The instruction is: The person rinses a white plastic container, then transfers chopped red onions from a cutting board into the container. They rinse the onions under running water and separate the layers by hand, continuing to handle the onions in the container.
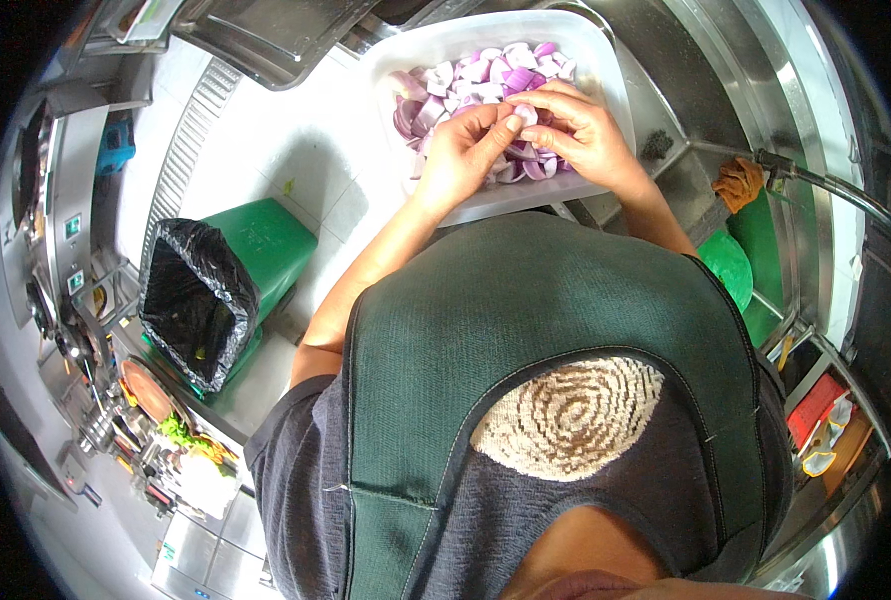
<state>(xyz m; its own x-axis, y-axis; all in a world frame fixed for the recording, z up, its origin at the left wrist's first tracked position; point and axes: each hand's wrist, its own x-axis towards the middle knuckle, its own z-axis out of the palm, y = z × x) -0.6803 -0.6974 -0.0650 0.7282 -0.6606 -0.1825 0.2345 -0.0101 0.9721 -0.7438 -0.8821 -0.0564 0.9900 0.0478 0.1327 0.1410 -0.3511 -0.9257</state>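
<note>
Both hands are raised over a translucent white plastic tub (618,82) that holds many chunks of cut red onion (475,71). Between the fingertips is one small piece of red onion (525,115). My left hand (469,150) pinches this piece from the left side, thumb on top. My right hand (577,135) has its thumb and fingers at the piece's right side and seems to grip it too. The two hands almost touch. Loose onion chunks lie under and around the fingers.
A steel sink (655,112) with a hose and an orange-brown cloth (738,184) adjoins the tub on the right. At the left stands a green bin (265,240) lined with a black bag (243,292). A dark metal tray (265,37) lies beyond the tub's left corner.
</note>
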